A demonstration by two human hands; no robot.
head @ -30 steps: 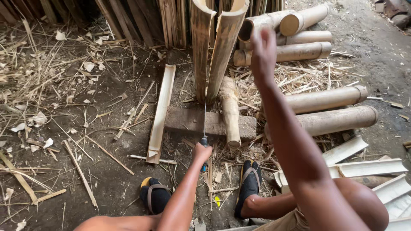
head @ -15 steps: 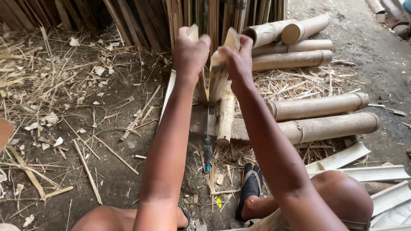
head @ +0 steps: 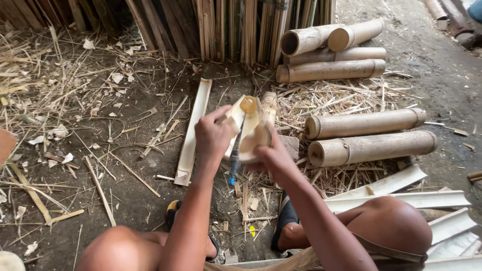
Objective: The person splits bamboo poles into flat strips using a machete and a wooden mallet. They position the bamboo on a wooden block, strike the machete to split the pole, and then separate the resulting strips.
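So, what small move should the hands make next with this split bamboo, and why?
Probably keep pulling the two halves apart. The left hand and right hand each grip one side of the split bamboo piece, its pale inside already showing, and the blue-handled knife hangs below between them.

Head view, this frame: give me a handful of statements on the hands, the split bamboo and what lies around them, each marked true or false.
1. Both hands grip the split bamboo piece. True: the left hand holds its left half and the right hand its right half.
2. The blue-handled tool lies far off among the chips. False: it stands in the split between the two halves.
3. Whole bamboo poles lie to the right of the hands. True.
4. A long split bamboo slat lies on the dirt floor left of the hands. True.
5. The left hand is empty and resting on the knee. False: it is closed on the bamboo.
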